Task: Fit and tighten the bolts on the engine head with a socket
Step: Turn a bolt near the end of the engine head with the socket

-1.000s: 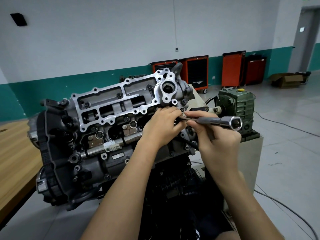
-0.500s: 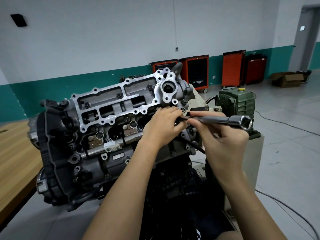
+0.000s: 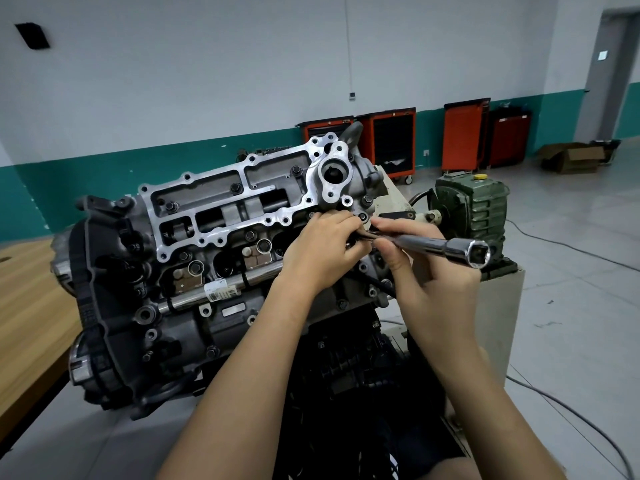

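1. Where it sits tilted at centre frame, engine head (image 3: 221,216): bright aluminium frame uppermost, several bolts seated in it.
2. Socket wrench (image 3: 446,245): long chrome shaft, narrow end at the head's 3 o'clock edge, open socket end pointing to 4 o'clock.
3. Left hand (image 3: 322,251): grip closed, fingers curled round the wrench's narrow end.
4. Right hand (image 3: 426,271): grip closed, pinching the shaft mid-length.
5. Green gearbox (image 3: 471,206): at 2 o'clock of the hands.
6. Wooden tabletop (image 3: 27,306): at 9 o'clock.
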